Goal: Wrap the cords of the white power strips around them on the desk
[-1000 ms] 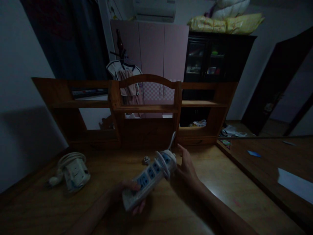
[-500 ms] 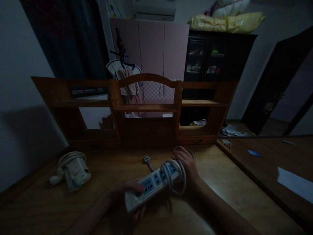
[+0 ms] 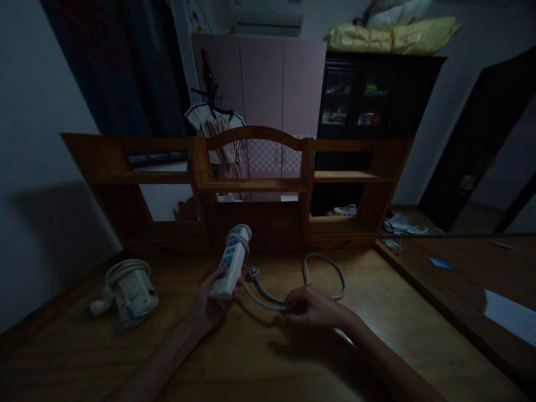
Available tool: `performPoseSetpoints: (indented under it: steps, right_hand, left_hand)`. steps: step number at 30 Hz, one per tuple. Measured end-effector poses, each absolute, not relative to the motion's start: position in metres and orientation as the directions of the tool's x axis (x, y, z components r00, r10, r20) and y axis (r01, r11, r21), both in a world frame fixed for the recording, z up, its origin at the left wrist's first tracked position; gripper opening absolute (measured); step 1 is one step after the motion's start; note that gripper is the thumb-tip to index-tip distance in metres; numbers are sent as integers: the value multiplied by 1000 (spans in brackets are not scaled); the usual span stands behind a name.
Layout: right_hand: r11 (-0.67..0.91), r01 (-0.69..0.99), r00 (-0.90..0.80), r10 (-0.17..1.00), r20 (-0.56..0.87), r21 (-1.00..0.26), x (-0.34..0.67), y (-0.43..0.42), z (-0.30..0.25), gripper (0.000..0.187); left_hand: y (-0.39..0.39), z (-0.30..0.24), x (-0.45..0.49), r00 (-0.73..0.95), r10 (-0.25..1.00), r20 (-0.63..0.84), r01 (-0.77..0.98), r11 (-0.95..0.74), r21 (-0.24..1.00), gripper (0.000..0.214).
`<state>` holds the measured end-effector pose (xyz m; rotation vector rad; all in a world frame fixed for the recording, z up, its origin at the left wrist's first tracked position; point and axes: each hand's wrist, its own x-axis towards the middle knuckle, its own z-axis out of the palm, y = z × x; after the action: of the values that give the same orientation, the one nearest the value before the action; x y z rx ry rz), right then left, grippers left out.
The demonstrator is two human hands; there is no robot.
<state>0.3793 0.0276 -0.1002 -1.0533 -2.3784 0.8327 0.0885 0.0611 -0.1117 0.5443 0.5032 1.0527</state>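
Observation:
A white power strip [image 3: 235,262] with blue socket faces is gripped at its near end by my left hand [image 3: 211,301], which holds it tilted up above the desk. Turns of its grey cord wrap around the far end. My right hand [image 3: 312,307] pinches the cord [image 3: 268,303] just right of the strip. Beyond that hand, a loop of cord curves over the desk. The plug [image 3: 252,273] lies between the strip and my right hand, with its pins towards the back.
Another white power strip [image 3: 136,296] with a coiled cord rests on the desk [image 3: 201,363] at the left. A wooden shelf unit [image 3: 255,184] rises along the back edge. To the right, a darker surface [image 3: 464,279] holds white paper [image 3: 508,315] and a blue card [image 3: 441,263].
My left hand has swung the strip upward and left, its far end now pointing away. My right hand has left the strip's end and drawn cord off it, with fewer turns around it.

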Motion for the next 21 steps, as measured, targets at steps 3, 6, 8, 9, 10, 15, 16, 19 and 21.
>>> performPoseSetpoints:
  steps: [3,6,8,9,10,15,16,19,21]
  right_hand:
    - [525,544,-636,767,87,-655,380,26,-97,32]
    - [567,635,-567,803,182,-524,382,31,-100,24]
    - [542,719,-473,840,266,-435,384,36,-104,22]
    - [508,756,-408,859,310,-412,385,39,-107,22]
    - [471,780,-338,871,357,-412,385,42,-108,23]
    - [453,602,-1,824,566,-658,394,53,-105,23]
    - [463,528,62,815,576,-712,396,54,-102,24]
    - [459,337,181,826,535,-822,401,56,-97,25]
    - [433,272,181,854,488,-859,402,56,-97,25]
  left_hand:
    - [58,-113,89,443,894,-63,-659,372,654,39]
    - [50,-113,90,539,842,2,-584,372,721,41]
    - [45,-113,89,649,761,3,-486,411,771,45]
    - [43,-113,89,711,703,-10,-425,440,791,47]
    - [41,-114,89,770,638,-29,-360,471,805,50]
    - [36,-118,98,865,488,-120,-184,529,828,48]
    - [36,-119,100,836,534,-126,-203,515,833,46]
    - [39,-118,106,679,722,-130,-318,449,835,42]
    - [43,-114,106,553,824,-123,-414,400,818,39]
